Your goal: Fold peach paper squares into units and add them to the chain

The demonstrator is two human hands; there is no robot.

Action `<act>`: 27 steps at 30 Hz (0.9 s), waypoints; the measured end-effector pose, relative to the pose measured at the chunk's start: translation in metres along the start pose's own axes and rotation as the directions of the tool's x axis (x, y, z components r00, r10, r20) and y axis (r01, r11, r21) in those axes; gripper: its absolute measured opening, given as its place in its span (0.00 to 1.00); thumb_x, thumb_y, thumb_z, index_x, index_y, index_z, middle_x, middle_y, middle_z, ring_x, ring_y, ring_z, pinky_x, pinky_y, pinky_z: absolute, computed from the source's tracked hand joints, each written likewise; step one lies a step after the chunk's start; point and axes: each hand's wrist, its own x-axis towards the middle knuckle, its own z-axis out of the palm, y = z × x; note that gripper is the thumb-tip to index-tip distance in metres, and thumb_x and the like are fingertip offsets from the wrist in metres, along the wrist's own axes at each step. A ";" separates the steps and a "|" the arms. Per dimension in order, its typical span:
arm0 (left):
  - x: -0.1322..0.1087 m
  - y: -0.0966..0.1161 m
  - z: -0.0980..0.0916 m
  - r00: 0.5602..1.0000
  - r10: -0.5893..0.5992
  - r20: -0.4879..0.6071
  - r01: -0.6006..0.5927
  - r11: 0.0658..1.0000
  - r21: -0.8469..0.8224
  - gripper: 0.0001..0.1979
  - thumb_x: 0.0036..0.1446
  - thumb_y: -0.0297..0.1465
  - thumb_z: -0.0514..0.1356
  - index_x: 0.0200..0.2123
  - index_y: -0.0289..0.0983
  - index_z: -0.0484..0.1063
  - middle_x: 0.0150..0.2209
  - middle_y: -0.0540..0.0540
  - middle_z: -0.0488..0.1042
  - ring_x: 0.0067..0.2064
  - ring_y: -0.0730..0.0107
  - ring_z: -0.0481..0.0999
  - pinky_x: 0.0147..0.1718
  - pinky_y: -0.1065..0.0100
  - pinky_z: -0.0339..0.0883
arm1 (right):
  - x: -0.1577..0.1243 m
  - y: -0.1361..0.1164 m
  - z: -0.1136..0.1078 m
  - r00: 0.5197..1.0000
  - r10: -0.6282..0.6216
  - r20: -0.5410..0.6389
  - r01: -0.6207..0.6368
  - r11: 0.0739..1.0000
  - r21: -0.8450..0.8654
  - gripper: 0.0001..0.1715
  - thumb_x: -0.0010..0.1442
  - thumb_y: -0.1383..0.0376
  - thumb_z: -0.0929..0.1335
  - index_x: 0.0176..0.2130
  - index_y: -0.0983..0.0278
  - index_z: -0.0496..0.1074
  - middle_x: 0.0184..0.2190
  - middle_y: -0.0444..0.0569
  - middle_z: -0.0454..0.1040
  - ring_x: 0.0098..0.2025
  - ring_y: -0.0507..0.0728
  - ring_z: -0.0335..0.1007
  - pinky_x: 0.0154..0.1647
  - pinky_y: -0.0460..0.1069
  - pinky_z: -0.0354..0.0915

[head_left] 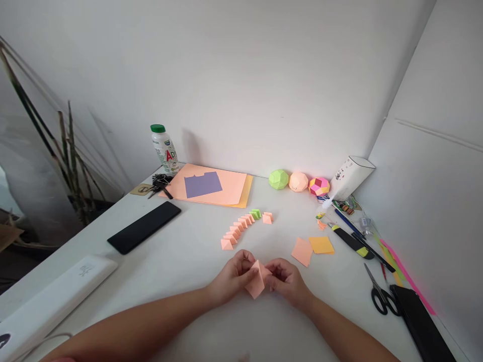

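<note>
Between my two hands, over the front middle of the table, is a partly folded piece of peach paper. My left hand pinches its left side with thumb and fingers. On the other side my right hand is closed on the paper's right flap. Just beyond them a curved row of folded peach paper units lies on the table, with green folded units at its far end and a separate peach unit beside it. Right of my hands lie peach paper squares and yellow paper squares.
Paper balls in green, peach and pink-yellow sit by the wall. Scissors, a cutter knife and a black case lie right. Left are a phone, a white device, a bottle and coloured sheets.
</note>
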 end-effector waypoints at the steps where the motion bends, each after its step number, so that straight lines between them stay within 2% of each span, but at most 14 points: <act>1: 0.000 0.000 0.000 1.000 0.015 -0.011 -0.015 1.000 -0.004 0.13 0.55 0.38 0.60 0.32 0.38 0.58 0.24 0.55 0.67 0.25 0.77 0.68 0.26 0.73 0.59 | 0.000 -0.001 0.000 1.000 -0.001 0.000 0.001 1.000 -0.007 0.12 0.53 0.59 0.70 0.35 0.64 0.69 0.24 0.42 0.68 0.24 0.50 0.64 0.26 0.47 0.64; 5: 0.001 -0.002 -0.002 0.999 0.050 -0.008 -0.050 0.998 0.038 0.14 0.55 0.39 0.60 0.29 0.37 0.60 0.25 0.54 0.66 0.26 0.77 0.66 0.26 0.73 0.58 | 0.000 -0.003 0.000 1.000 -0.023 -0.007 0.023 0.999 -0.030 0.10 0.53 0.59 0.70 0.31 0.64 0.69 0.21 0.40 0.65 0.22 0.50 0.63 0.25 0.47 0.63; 8: 0.000 -0.003 -0.005 0.998 0.027 0.057 -0.034 0.992 0.121 0.13 0.55 0.41 0.60 0.35 0.36 0.65 0.26 0.52 0.68 0.28 0.75 0.67 0.28 0.71 0.60 | 0.000 -0.003 0.000 0.998 -0.055 -0.009 0.054 0.995 -0.083 0.09 0.54 0.60 0.69 0.31 0.63 0.70 0.23 0.42 0.66 0.23 0.50 0.63 0.25 0.46 0.62; 12: -0.001 -0.003 -0.005 0.989 -0.006 0.148 -0.015 0.990 0.141 0.16 0.55 0.42 0.59 0.41 0.37 0.67 0.24 0.52 0.69 0.28 0.72 0.68 0.29 0.69 0.62 | -0.001 -0.002 0.001 0.996 -0.093 0.000 0.092 0.983 -0.158 0.08 0.55 0.60 0.68 0.32 0.63 0.71 0.23 0.43 0.68 0.24 0.51 0.63 0.24 0.46 0.62; 27: -0.001 -0.003 -0.004 0.996 -0.015 0.091 0.004 0.993 0.118 0.14 0.53 0.40 0.61 0.39 0.36 0.70 0.27 0.49 0.73 0.30 0.70 0.72 0.30 0.68 0.64 | -0.003 -0.005 0.005 0.988 -0.146 -0.055 0.129 0.962 -0.239 0.07 0.55 0.60 0.68 0.32 0.62 0.73 0.24 0.44 0.70 0.24 0.51 0.64 0.22 0.46 0.63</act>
